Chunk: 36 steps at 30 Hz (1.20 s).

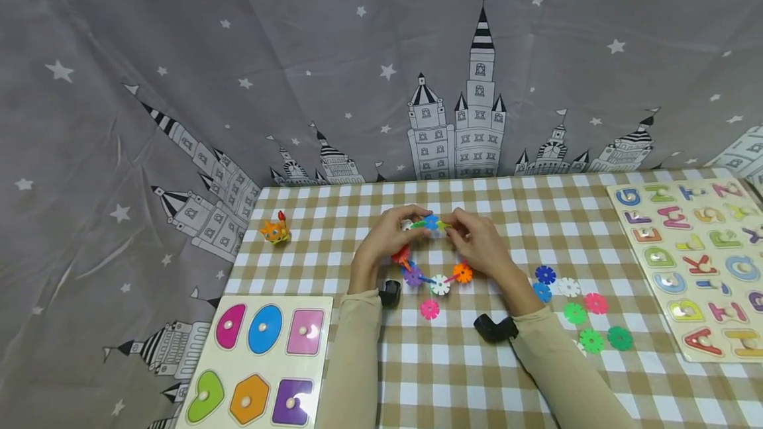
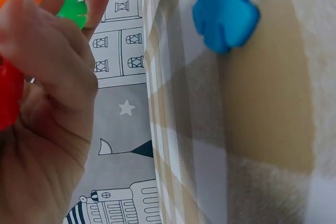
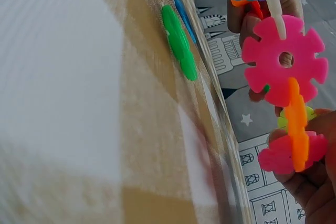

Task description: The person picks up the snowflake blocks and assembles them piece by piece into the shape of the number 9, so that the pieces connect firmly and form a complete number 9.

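Both hands hold a chain of interlocking notched plastic discs, curved into a ring above the table. In the head view my left hand (image 1: pixel 387 237) grips its left side, near a red disc (image 1: pixel 401 255) and a blue disc (image 1: pixel 432 222). My right hand (image 1: pixel 481 243) pinches the right side by a yellow disc (image 1: pixel 442 225). A white disc (image 1: pixel 440 285) and an orange disc (image 1: pixel 462 273) hang at the near side. In the right wrist view a pink disc (image 3: pixel 262 59) joins an upright orange one. The left wrist view shows a green disc (image 2: pixel 73 10) at the left fingertips.
A loose pink disc (image 1: pixel 430 310) lies below the ring. Several loose discs, among them a green disc (image 1: pixel 591 341), lie right of the right forearm. A shape puzzle board (image 1: pixel 324 310) is at left, an alphabet board (image 1: pixel 650 263) at right, an orange toy figure (image 1: pixel 275 232) at back left.
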Each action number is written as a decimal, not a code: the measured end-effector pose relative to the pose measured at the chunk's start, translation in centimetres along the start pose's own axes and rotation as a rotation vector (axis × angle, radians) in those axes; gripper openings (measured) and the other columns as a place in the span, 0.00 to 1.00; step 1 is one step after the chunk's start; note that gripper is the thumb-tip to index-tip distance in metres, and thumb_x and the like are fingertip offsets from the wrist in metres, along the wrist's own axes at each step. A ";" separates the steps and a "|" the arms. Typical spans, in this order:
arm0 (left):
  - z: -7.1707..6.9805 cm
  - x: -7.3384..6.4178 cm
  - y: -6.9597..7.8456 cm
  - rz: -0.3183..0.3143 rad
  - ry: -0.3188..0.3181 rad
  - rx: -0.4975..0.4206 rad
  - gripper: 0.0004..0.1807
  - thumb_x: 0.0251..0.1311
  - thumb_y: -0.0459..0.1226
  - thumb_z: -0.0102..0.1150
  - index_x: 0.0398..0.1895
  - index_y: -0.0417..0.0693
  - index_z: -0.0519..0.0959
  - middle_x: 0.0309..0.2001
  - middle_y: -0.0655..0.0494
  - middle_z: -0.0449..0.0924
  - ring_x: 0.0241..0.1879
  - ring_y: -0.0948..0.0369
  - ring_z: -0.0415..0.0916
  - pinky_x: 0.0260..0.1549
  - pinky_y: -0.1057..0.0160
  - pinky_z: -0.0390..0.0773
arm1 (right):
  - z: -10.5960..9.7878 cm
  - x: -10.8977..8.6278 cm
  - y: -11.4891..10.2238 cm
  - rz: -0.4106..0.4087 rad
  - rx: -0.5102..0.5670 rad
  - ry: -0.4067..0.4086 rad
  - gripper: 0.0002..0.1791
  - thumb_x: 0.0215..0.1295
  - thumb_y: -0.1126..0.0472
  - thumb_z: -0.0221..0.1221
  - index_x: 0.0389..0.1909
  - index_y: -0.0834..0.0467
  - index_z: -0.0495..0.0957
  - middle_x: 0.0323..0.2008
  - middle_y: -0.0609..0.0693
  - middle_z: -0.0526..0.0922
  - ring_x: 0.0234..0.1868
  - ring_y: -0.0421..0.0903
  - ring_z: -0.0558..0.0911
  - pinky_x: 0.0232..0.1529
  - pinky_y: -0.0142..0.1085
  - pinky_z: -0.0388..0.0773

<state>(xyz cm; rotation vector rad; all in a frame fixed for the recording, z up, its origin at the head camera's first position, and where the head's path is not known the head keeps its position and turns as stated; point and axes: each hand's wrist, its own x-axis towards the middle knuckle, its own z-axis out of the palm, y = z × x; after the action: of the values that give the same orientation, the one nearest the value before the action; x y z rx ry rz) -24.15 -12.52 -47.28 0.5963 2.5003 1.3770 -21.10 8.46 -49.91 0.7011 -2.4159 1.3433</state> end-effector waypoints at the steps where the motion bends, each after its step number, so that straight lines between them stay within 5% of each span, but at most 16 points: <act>1: 0.0 0.0 0.0 0.000 -0.002 0.000 0.18 0.59 0.37 0.67 0.53 0.45 0.81 0.43 0.50 0.84 0.42 0.60 0.76 0.51 0.59 0.75 | 0.0 0.0 0.0 0.001 0.008 -0.002 0.06 0.61 0.73 0.62 0.37 0.61 0.79 0.26 0.55 0.84 0.25 0.43 0.79 0.29 0.35 0.77; 9: 0.0 0.1 -0.2 0.015 -0.003 -0.060 0.20 0.59 0.36 0.67 0.55 0.40 0.80 0.44 0.45 0.83 0.41 0.60 0.76 0.46 0.64 0.74 | 0.3 -0.1 0.0 -0.016 0.079 0.010 0.05 0.62 0.73 0.61 0.36 0.62 0.78 0.27 0.58 0.85 0.22 0.46 0.82 0.25 0.31 0.76; 17: -0.2 -0.1 -0.6 -0.023 0.018 -0.061 0.20 0.58 0.38 0.68 0.55 0.47 0.81 0.44 0.50 0.84 0.43 0.59 0.77 0.50 0.60 0.74 | 0.3 0.1 -0.3 0.045 0.116 -0.018 0.06 0.66 0.71 0.59 0.42 0.63 0.78 0.28 0.59 0.85 0.23 0.50 0.83 0.26 0.32 0.78; 21: -0.8 -0.3 -0.9 -0.064 0.095 -0.043 0.20 0.59 0.40 0.68 0.55 0.51 0.81 0.44 0.51 0.83 0.41 0.59 0.77 0.46 0.62 0.74 | 0.0 0.1 -0.1 0.136 0.090 -0.061 0.11 0.69 0.66 0.58 0.51 0.63 0.75 0.32 0.58 0.85 0.26 0.46 0.82 0.29 0.32 0.78; 27: -2.3 -0.9 -1.8 -0.107 0.315 -0.027 0.21 0.59 0.37 0.67 0.57 0.44 0.80 0.41 0.43 0.83 0.41 0.53 0.76 0.44 0.60 0.72 | -1.0 -0.2 0.2 0.275 0.060 -0.100 0.14 0.71 0.62 0.57 0.53 0.64 0.73 0.34 0.55 0.82 0.27 0.43 0.77 0.29 0.32 0.74; 31: -2.8 -1.1 -2.3 -0.149 0.379 -0.015 0.20 0.60 0.36 0.66 0.56 0.45 0.80 0.42 0.42 0.83 0.46 0.50 0.76 0.50 0.55 0.72 | -1.4 -1.2 0.4 0.289 0.040 -0.211 0.10 0.69 0.60 0.59 0.46 0.61 0.76 0.30 0.51 0.81 0.26 0.41 0.74 0.28 0.31 0.72; 36: -3.2 -1.4 -2.5 -0.181 0.411 0.001 0.20 0.62 0.36 0.64 0.57 0.44 0.78 0.43 0.40 0.83 0.46 0.47 0.78 0.51 0.50 0.73 | -1.2 -2.2 0.0 0.173 0.030 -0.457 0.06 0.60 0.58 0.68 0.35 0.53 0.81 0.25 0.42 0.77 0.26 0.39 0.72 0.29 0.31 0.70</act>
<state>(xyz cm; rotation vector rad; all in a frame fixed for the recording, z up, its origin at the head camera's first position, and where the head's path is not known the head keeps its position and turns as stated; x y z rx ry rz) -24.75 -16.73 -47.66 0.0829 2.7782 1.5564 -19.21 10.12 -50.34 0.9080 -2.8742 1.4109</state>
